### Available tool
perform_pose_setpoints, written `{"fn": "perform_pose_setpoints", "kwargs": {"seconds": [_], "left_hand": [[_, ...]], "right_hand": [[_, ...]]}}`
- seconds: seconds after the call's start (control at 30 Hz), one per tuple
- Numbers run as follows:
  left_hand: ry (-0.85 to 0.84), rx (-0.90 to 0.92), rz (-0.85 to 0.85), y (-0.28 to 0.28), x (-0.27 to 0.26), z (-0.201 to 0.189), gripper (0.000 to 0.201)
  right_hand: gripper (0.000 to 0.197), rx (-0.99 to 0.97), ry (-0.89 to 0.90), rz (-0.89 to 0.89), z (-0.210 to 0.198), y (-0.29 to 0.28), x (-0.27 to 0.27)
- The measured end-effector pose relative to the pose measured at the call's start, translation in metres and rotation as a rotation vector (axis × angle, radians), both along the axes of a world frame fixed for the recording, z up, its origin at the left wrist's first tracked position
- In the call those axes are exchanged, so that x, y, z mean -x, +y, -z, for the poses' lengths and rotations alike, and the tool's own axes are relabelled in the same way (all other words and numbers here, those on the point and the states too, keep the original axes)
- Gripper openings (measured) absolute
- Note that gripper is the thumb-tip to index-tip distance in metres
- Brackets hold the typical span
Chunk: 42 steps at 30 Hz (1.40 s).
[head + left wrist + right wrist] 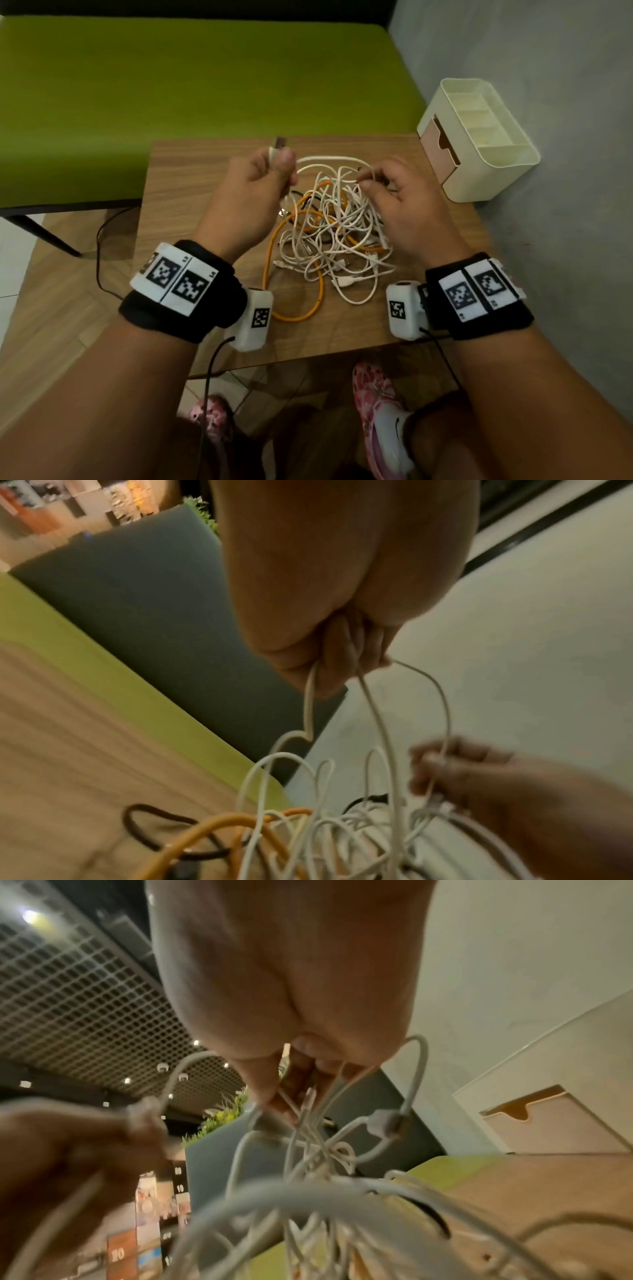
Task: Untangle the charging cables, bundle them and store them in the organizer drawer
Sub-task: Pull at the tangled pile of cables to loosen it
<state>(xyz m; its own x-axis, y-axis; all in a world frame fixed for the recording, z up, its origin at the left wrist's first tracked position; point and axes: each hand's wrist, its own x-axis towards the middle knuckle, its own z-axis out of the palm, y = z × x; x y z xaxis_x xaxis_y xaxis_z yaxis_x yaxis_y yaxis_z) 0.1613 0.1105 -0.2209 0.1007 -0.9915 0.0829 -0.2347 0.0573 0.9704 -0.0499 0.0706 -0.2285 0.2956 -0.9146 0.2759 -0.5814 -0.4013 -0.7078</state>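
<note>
Both hands are raised over the tangle, apart from each other. From the head view, the left hand (251,185) is fisted round a white cable (329,159), its USB plug (279,143) poking out above the knuckles, while the right hand (400,202) pinches white strands. Below and between them the tangle of cables (329,240), white and orange, lies on the wooden table (191,178); the organizer (479,137) stands beyond the right hand, its pink drawer (440,144) slightly open.

Only the left wrist view shows a dark hair tie (154,829) beside the orange cable (219,829).

Only the right wrist view shows a plug (385,1122) dangling just beside the right fingers (301,1074).
</note>
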Motion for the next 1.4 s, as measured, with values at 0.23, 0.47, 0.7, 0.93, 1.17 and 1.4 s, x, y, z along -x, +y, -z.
{"fn": "perform_pose_setpoints", "kwargs": {"seconds": [0.23,0.47,0.7,0.93,1.17,1.4], "left_hand": [[-0.642,-0.109,-0.196,0.002,0.007,0.004,0.025],[-0.427,0.04,0.045,0.014,0.048,-0.012,0.036],[-0.291,-0.141,0.279,0.012,0.041,0.001,0.025],[0.015,-0.056,-0.026,0.004,0.012,-0.009,0.013],[-0.091,-0.074,-0.029,0.003,0.004,-0.003,0.022],[-0.297,-0.051,-0.079,0.001,0.006,0.003,0.023]], "right_hand": [[0.02,0.047,-0.071,-0.074,-0.006,0.006,-0.005],[0.021,0.071,0.302,-0.041,0.003,0.005,-0.015],[0.044,-0.083,0.313,-0.061,-0.005,0.004,-0.006],[0.022,-0.356,-0.013,-0.165,-0.01,0.005,0.009],[0.011,-0.35,-0.039,-0.143,-0.004,0.002,0.013],[0.019,-0.093,0.087,-0.186,0.011,0.001,0.001]]}}
